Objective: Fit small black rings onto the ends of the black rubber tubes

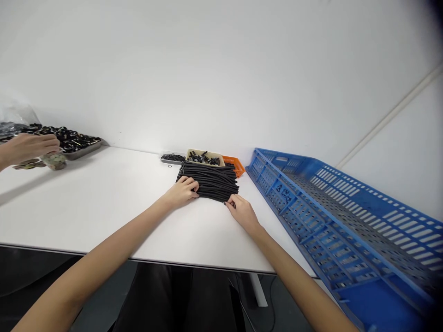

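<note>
A stack of black rubber tubes [212, 180] lies on the white table [104, 203], near the far wall. My left hand [182, 191] rests on the stack's left end, with its fingers curled over the tubes. My right hand [240, 210] is at the stack's right front corner, and its fingertips pinch the ends of the tubes there.
A large blue slotted crate [346, 221] lies to the right. Behind the stack stand a beige box of black parts [205, 157], an orange basket [236, 163] and a small tray of rings [172, 157]. At far left another person's hand [29, 147] reaches by a metal tray [78, 140].
</note>
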Available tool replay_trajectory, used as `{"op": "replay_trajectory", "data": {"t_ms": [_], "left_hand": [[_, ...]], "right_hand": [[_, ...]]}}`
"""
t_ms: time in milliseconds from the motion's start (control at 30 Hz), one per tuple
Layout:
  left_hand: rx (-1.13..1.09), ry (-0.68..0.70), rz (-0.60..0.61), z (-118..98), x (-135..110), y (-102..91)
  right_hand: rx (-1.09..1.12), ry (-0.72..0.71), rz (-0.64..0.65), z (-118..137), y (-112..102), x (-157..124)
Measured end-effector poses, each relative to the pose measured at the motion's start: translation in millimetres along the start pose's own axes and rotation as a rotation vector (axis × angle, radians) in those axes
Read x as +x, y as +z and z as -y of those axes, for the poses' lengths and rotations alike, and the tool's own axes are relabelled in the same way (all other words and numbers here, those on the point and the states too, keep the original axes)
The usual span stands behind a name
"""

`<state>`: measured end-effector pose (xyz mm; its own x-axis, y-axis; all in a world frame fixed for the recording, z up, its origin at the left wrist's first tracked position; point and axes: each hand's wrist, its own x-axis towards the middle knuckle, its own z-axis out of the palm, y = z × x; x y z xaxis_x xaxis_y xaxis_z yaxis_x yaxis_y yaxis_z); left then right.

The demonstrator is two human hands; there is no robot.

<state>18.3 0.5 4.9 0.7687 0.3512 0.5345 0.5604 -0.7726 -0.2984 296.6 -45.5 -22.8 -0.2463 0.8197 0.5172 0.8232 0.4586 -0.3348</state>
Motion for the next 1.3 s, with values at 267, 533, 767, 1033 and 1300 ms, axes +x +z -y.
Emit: {"op": "replay_trajectory", "data": {"t_ms": [267, 533, 767, 1033, 1300], "left_hand": [[-0.112, -0.062, 0.021, -3, -5, -5.7], [-0.178, -0.151, 0.005, 4, -7, -18.8], [-0.071, -0.424, -0.208, 34, -23, -31.1], [-0.094, -0.664, -0.241, 42, -31, -20.1], [-0.216, -0.721, -0.236, 41, -34, -6.3]], "right_hand": [[0.045, -0.049, -0.014, -3, -1, -3], [0.058, -0.077, -0.106, -1, -4, -5], [0.090, 0.008, -0.433, -7, -24, 36], [0.092, 0.172, -0.663, -36, -14, 55], [0.131, 0.318, -0.666, -60, -14, 42]]}}
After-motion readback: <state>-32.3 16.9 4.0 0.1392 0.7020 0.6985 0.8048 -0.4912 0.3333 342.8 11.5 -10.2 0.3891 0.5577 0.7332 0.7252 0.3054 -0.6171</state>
